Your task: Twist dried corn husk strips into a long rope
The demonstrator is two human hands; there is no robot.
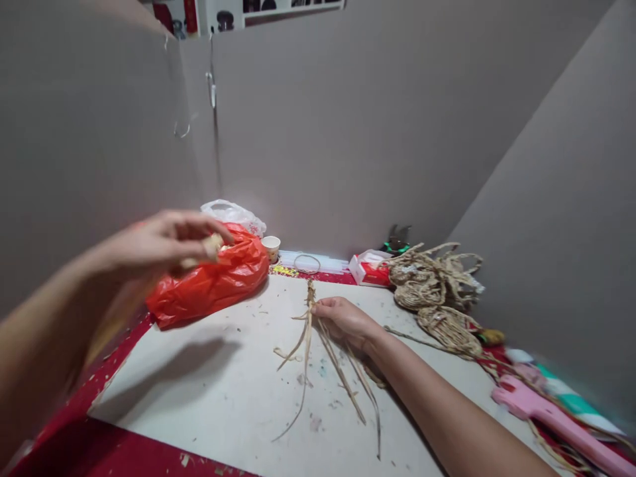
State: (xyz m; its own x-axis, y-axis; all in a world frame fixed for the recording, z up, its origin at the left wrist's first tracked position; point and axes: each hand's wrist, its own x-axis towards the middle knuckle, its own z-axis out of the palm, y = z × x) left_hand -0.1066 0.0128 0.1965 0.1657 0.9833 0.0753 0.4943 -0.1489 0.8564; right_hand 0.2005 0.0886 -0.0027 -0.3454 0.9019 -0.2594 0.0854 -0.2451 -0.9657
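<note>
In the head view my right hand [342, 318] pinches a bundle of dry straw-like strips [307, 331]. A knobbly braided-looking end points away from me, and loose strands fan towards me over a white board [209, 397]. My left hand [163, 242] is raised in front of a red plastic bag [223, 285], throwing a shadow on the board. Between its thumb and fingers sits a small pale piece [212, 245], too blurred to name. Short loose strips [287, 355] lie left of the strands.
Coiled straw cord [422, 281] is heaped at the right, near a pink tool [551, 411] and green-handled pliers [396, 242]. Along the back stand a paper cup [271, 246], a red-and-white box [370, 267] and a white plastic bag [233, 213]. Grey partitions [318, 132] enclose the table.
</note>
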